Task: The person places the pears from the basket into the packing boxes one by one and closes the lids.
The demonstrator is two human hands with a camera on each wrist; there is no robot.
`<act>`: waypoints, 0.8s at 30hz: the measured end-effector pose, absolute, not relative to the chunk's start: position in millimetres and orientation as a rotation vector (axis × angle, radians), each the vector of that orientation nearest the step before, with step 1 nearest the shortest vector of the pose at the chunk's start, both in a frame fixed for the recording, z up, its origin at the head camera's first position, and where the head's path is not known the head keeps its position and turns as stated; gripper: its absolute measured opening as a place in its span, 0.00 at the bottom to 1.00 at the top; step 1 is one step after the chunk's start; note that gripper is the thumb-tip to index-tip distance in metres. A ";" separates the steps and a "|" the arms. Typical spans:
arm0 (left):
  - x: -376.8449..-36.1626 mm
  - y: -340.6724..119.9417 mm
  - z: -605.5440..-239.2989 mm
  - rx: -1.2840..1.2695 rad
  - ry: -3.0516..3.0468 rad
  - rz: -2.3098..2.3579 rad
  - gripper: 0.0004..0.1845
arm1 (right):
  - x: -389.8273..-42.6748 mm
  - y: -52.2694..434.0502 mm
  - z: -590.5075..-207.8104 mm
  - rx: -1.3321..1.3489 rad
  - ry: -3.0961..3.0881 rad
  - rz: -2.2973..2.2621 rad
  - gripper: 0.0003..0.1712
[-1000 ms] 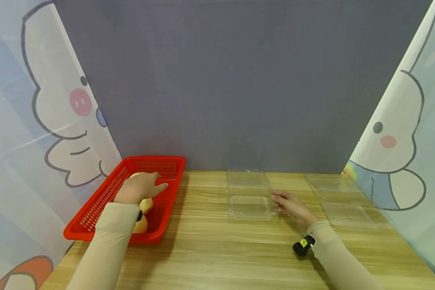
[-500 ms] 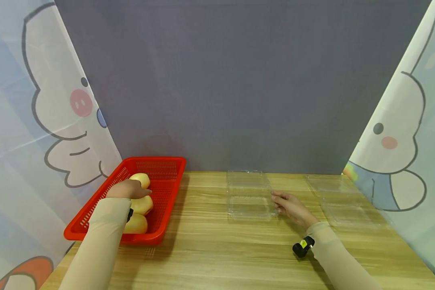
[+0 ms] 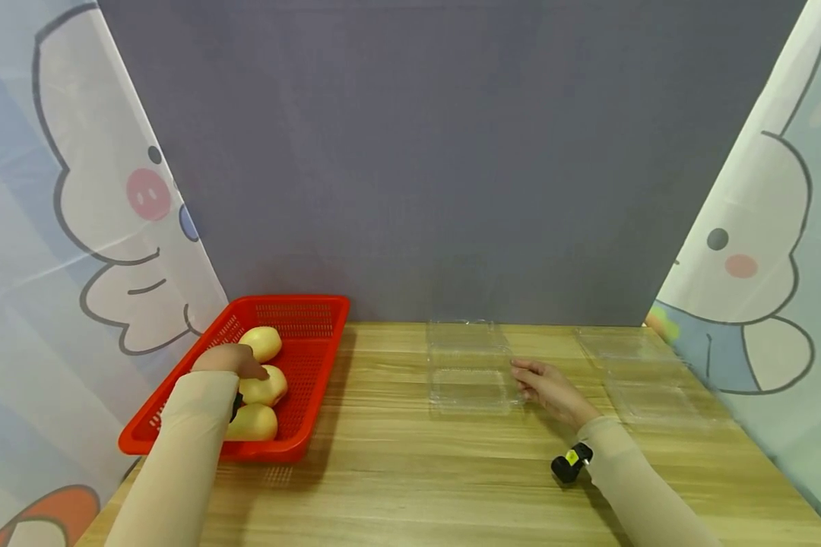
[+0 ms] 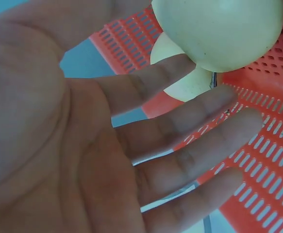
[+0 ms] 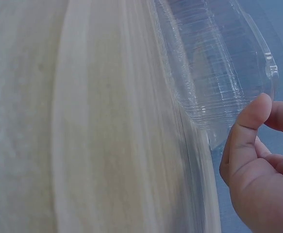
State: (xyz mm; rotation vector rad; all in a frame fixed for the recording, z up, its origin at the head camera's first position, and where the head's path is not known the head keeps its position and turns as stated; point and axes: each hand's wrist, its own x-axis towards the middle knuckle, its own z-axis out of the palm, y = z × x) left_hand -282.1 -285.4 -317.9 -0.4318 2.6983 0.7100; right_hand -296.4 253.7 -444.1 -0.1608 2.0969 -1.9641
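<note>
My left hand (image 3: 227, 360) is over the left side of the red basket, among pale yellow, apple-like fruits (image 3: 261, 343). In the left wrist view its fingers (image 4: 175, 126) are spread and nearly straight beside a round fruit (image 4: 228, 29); a fingertip meets the fruit's edge, and nothing is gripped. A smaller part of another fruit (image 4: 190, 85) with a dark stem shows behind. My right hand (image 3: 550, 391) pinches the right edge of an opened clear plastic clamshell box (image 3: 470, 387) on the table. In the right wrist view thumb and forefinger meet at the box's rim (image 5: 272, 68).
The slotted red basket (image 3: 342, 319) stands at the table's left. Another clear plastic box (image 3: 657, 395) lies at the right, hard to see against the wood. A grey panel (image 3: 410, 167) closes off the back of the wooden table (image 3: 410, 486), with printed cloths at both sides.
My left hand has moved left and slightly down over the basket, uncovering more of the fruits. The right hand has stayed at the box's edge.
</note>
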 end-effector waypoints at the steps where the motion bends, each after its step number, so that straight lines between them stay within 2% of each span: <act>1: -283.4 -286.9 -317.6 -0.376 2.718 0.638 0.31 | -296.4 253.7 -443.8 -0.162 2.097 -1.964 0.34; 4: -285.0 -287.6 -319.0 -0.414 2.684 0.690 0.32 | -296.3 253.7 -443.2 -0.171 2.101 -1.958 0.34; 10: -279.8 -282.8 -328.3 -0.709 2.533 1.162 0.37 | -295.1 254.4 -443.4 -0.176 2.109 -1.959 0.34; 15: -281.6 -278.7 -331.6 -0.757 2.524 1.171 0.42 | -294.8 255.1 -445.2 -0.177 2.113 -1.950 0.34; 20: -287.6 -279.7 -334.4 -0.614 2.578 1.005 0.39 | -295.3 254.2 -444.9 -0.180 2.123 -1.945 0.33; 24: -290.1 -283.1 -339.6 -0.583 2.584 0.987 0.46 | -296.0 252.9 -444.6 -0.160 2.121 -1.953 0.33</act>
